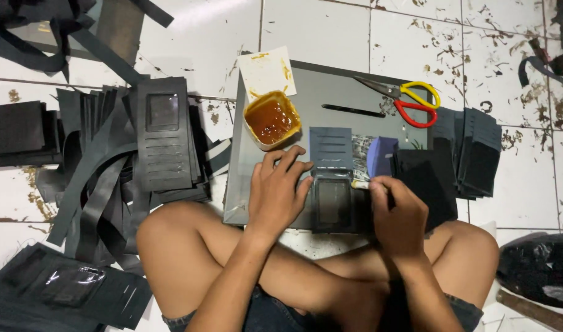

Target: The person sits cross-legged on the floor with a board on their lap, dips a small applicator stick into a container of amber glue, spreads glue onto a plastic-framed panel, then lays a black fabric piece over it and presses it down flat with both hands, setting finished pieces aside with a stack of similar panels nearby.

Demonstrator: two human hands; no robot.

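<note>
While the person sits cross-legged on the tiled floor [330, 31], the step in hand looks like gluing a wallet panel. The left hand [280, 190] lies flat with its fingers [289, 158] spread, pressing on the grey board [330, 83] at the left edge of the dark windowed wallet piece [334, 206], which it touches. The right hand [399, 212] has its fingers pinched together around a small pale-tipped applicator [360, 184], whose tip rests at the upper right corner of that piece. So the piece lies between the two hands, just under the applicator tip.

I judge the next move calls for a steady stroke along the edge, with the left hand keeping the piece from sliding.

Just beyond the left fingers stands a tub of amber glue [272, 119]; beyond the right fingers lie blue-grey slotted panels [330, 147], then a stack of black pieces [472, 154]. Farthest off are red-and-yellow scissors [410, 101]. Well left lies a pile of finished panels [161, 132].
</note>
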